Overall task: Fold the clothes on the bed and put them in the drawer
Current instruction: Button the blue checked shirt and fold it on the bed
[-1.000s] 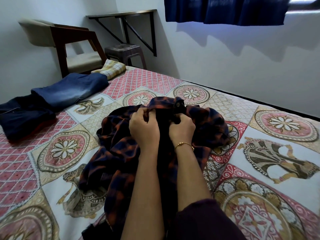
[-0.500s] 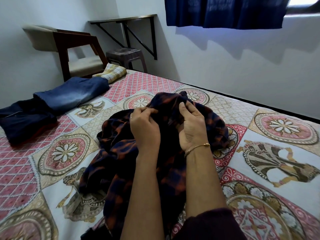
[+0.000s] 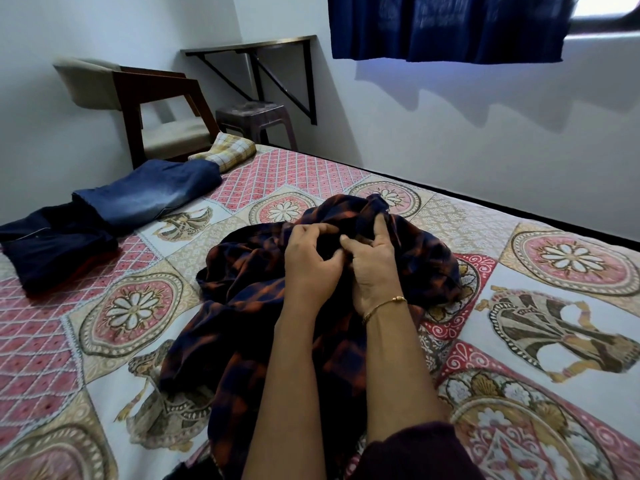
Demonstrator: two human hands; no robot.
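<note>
A dark navy and orange plaid shirt (image 3: 249, 306) lies bunched in the middle of the patterned bed (image 3: 519, 306). My left hand (image 3: 311, 261) and my right hand (image 3: 375, 268) sit side by side on its upper part. Both pinch folds of the dark fabric between thumb and fingers. The right index finger points up along a raised ridge of the cloth. A thin gold bangle circles the right wrist. The shirt's lower part runs toward me under my forearms.
Folded blue jeans (image 3: 149, 192), a folded dark navy garment (image 3: 52, 247) and a yellow checked cloth (image 3: 225, 152) lie at the bed's far left. Beyond stand a wooden chair (image 3: 149, 109), a small stool (image 3: 256, 116) and a wall shelf (image 3: 256, 46). No drawer is in view.
The shirt's top has been pulled up and bunched higher. My right hand turned and opened its grip, then pinched the fabric again closer to my left hand.
</note>
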